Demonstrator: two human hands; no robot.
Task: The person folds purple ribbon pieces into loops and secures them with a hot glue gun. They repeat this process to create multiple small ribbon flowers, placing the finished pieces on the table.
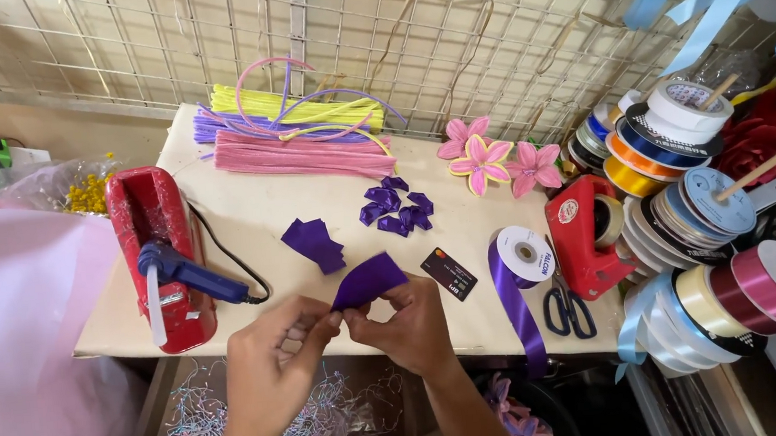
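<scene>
Both hands meet at the table's front edge on one piece of purple ribbon (370,280). My left hand (274,354) pinches its lower left corner. My right hand (407,324) grips it from the right, fingers curled. Just beyond lie flat purple ribbon pieces (313,243) and a cluster of folded purple ribbon petals (396,208). A purple ribbon roll (524,253) stands to the right, its loose end hanging over the table edge.
A blue glue gun (189,273) rests on a red tray (150,220) at left. Pipe cleaners (301,132), three pink ribbon flowers (490,158), a dark card (449,273), scissors (566,310), a red tape dispenser (585,229) and stacked ribbon rolls (687,211) fill the back and right.
</scene>
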